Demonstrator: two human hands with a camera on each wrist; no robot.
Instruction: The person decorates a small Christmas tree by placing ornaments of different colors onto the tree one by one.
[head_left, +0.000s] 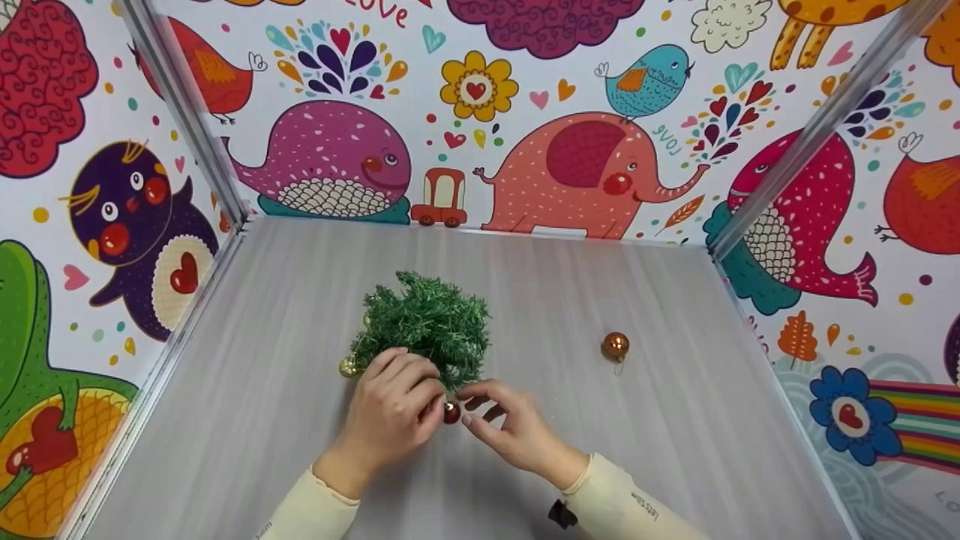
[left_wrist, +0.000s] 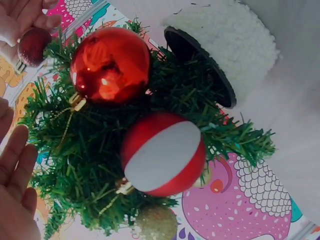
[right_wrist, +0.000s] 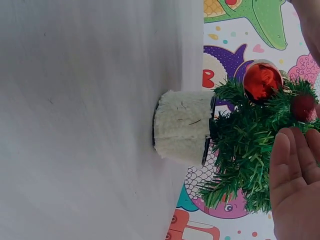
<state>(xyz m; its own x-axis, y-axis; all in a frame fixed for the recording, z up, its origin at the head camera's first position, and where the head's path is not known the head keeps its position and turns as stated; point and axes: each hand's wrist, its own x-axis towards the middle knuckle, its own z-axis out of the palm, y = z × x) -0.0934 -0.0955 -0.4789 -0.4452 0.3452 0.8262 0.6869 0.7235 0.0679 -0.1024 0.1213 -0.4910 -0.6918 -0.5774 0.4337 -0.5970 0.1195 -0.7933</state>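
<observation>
In front of me is a small artificial Christmas tree [head_left: 431, 319] in a white fluffy-covered pot [right_wrist: 182, 127]. On its branches hang a shiny red ball [left_wrist: 111, 65], a red-and-white ball [left_wrist: 164, 152] and gold glitter balls [head_left: 349, 367]. A dark red glitter ball [head_left: 451, 412] is between my hands at the near side. My left hand [head_left: 394, 409] bends over the branches there, its thumb near that ball; whether its fingertips pinch something is hidden. My right hand [head_left: 514, 427] lies close on the ball's other side, fingers extended and thumb apart.
A copper-coloured ball [head_left: 616, 346] with a string loop lies on the grey table [head_left: 675, 450], to the right of the tree. A small black object [head_left: 562, 514] shows at my right sleeve. Walls with cartoon animals and metal edge strips [head_left: 810, 127] enclose the table.
</observation>
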